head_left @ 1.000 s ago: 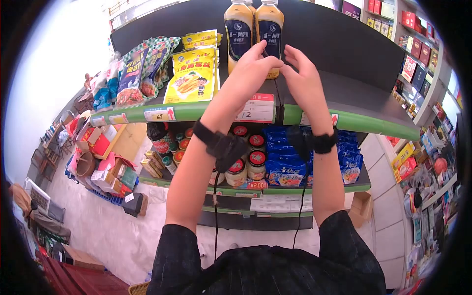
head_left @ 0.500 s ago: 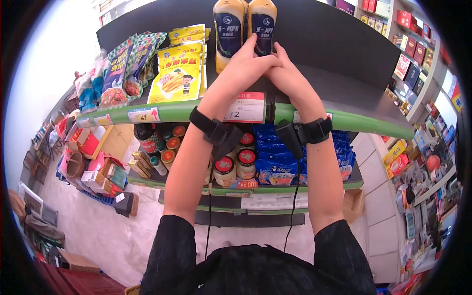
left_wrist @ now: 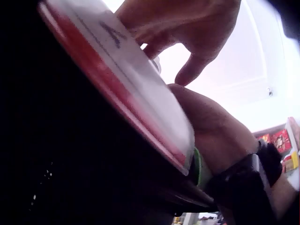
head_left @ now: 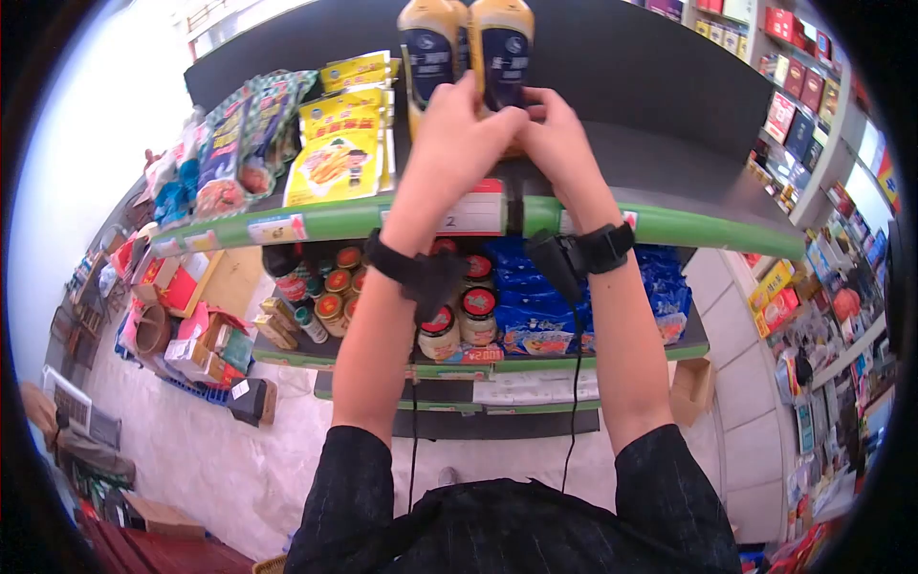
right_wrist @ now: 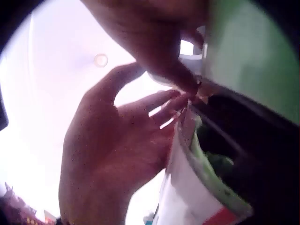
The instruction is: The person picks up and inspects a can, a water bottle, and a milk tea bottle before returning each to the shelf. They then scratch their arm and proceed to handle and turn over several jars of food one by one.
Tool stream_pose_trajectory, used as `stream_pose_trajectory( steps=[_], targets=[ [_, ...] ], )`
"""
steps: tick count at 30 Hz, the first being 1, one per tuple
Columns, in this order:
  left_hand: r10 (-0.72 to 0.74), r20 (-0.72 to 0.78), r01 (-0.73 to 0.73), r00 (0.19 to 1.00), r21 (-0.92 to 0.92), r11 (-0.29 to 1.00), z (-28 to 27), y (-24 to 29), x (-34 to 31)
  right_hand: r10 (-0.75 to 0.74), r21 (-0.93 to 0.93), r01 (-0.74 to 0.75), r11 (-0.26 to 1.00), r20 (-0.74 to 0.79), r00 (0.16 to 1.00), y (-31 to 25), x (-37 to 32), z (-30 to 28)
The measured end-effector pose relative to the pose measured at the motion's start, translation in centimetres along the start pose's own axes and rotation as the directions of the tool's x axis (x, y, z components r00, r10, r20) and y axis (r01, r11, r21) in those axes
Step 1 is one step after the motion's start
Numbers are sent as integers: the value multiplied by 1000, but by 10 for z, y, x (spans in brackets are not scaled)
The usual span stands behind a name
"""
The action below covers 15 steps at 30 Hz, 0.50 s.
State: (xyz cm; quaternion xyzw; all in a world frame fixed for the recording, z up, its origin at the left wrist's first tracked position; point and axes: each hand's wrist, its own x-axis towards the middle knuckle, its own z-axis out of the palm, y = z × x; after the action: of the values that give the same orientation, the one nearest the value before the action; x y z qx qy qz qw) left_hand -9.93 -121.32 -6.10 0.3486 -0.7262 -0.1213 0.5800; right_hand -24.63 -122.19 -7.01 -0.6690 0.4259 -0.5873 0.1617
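Observation:
Yellow milk tea bottles with dark blue labels stand at the front of the top shelf. Both hands close round the lower part of the right milk tea bottle [head_left: 502,53]. My left hand [head_left: 454,143] has its fingers along the bottle's left side and its thumb across the front. On the other side, the fingers of my right hand [head_left: 557,143] bend in at the lower edge. The left milk tea bottle [head_left: 427,62] stands beside it, with another partly hidden behind. Seen from below, the left hand [right_wrist: 122,136] shows its palm, and the right thumb [right_wrist: 180,79] points toward its fingertips.
Yellow snack packets [head_left: 335,158] and dark blue-and-green pouches [head_left: 239,134] stand left of the bottles. A green shelf edge [head_left: 688,230] and a red-and-white price tag [head_left: 478,210] lie below the hands. Jars [head_left: 478,311] and blue packets [head_left: 535,301] fill the lower shelf.
The hands came together on the right bottle and the thumbs now nearly meet. The gap between the two front bottles has widened slightly. The head view has shifted, moving the shelf left.

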Motion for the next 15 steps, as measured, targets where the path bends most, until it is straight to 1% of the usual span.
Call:
stream_pose_trajectory(
  steps=[1,2,3,4,5,6,7,9,12,15],
  targets=[
    [-11,86,17,996,-59,998,-4,15,-4,-160,-229,140,963,-72,984,10,1,-1],
    [57,35,-64,998,230,971,-1,13,-8,-333,-435,260,862,-100,938,16,2,3],
    [94,-19,-83,995,309,948,1,24,-17,-272,-260,245,934,-73,960,18,0,3],
    [138,-90,-106,986,301,948,5,27,-21,-215,-196,200,960,-57,975,13,-1,3],
    [146,-128,-105,981,280,954,6,29,-25,-283,-260,255,931,-75,956,24,4,4],
    [95,-93,-67,991,268,961,5,32,-25,-180,-282,155,947,-66,981,5,-4,0],
    [85,-102,-56,991,259,964,4,36,-28,-210,-315,177,933,-75,975,6,-5,0],
    [107,-168,-69,980,221,973,6,46,-37,-287,-323,234,917,-128,949,6,-8,0],
    [178,-240,-134,954,189,973,4,65,-51,-410,-276,348,896,-214,887,-12,-18,-1],
    [270,-302,-207,914,225,952,-7,91,-69,-443,-45,448,893,-260,858,-28,-32,-2]
  ],
)
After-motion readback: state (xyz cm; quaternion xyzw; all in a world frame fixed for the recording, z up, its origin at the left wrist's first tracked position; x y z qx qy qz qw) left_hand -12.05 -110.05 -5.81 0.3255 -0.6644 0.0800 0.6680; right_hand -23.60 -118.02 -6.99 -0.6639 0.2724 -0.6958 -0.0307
